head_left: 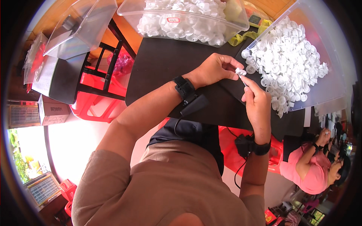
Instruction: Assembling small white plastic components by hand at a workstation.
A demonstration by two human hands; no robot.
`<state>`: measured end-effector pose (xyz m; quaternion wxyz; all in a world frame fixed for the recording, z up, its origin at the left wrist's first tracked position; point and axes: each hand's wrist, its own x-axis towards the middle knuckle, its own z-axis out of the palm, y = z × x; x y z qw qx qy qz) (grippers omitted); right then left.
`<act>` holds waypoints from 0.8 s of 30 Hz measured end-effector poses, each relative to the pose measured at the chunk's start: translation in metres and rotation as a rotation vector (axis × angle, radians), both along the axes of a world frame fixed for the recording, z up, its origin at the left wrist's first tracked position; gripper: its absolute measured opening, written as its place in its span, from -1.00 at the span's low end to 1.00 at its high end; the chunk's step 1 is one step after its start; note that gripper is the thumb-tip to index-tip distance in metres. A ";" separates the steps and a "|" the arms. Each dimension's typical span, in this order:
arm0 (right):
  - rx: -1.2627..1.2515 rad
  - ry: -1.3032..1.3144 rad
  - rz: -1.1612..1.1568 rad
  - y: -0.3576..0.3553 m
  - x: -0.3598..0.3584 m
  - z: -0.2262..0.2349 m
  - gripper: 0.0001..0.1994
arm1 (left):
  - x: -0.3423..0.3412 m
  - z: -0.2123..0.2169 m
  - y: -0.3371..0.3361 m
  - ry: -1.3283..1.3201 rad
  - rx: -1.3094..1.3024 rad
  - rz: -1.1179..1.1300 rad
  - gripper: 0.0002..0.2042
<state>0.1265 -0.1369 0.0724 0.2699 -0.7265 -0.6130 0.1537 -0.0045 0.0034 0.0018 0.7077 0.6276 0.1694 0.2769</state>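
Over the black table [158, 64], my left hand [212, 69] pinches a small white plastic part [240, 71] between thumb and fingertips. My right hand [257, 100] is closed just beside it, with the index fingertip close to the same part. Something thin shows between its thumb and index finger, too small to make out. Right by the hands, a heap of similar white plastic parts [294, 56] spills from a tipped clear plastic bin [335, 81] onto the table. Some of these parts are round, and a few lie near my right knuckles.
Another clear bin [130, 12] full of white parts stands at the table's far edge, with a yellow bag [241, 38] beside it. Left are an open clear container [81, 34] and red stools [88, 107]. A person in pink [313, 165] sits at the right.
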 end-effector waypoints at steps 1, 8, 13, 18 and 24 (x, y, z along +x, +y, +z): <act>0.039 0.058 -0.026 -0.004 0.001 -0.002 -0.69 | 0.000 0.001 -0.001 -0.036 -0.060 0.008 -0.70; 0.150 0.230 -0.146 -0.016 0.003 -0.020 -0.68 | 0.000 -0.004 -0.001 -0.158 -0.258 -0.020 -0.69; 0.229 0.279 -0.151 -0.013 0.003 -0.025 -0.68 | 0.001 -0.007 0.004 -0.202 -0.327 -0.066 -0.69; 0.189 0.348 -0.168 -0.011 -0.002 -0.021 -0.67 | 0.003 -0.009 0.006 -0.217 -0.343 -0.078 -0.70; 0.195 0.307 -0.173 -0.008 -0.006 -0.020 -0.66 | 0.002 -0.008 0.005 -0.251 -0.377 -0.099 -0.70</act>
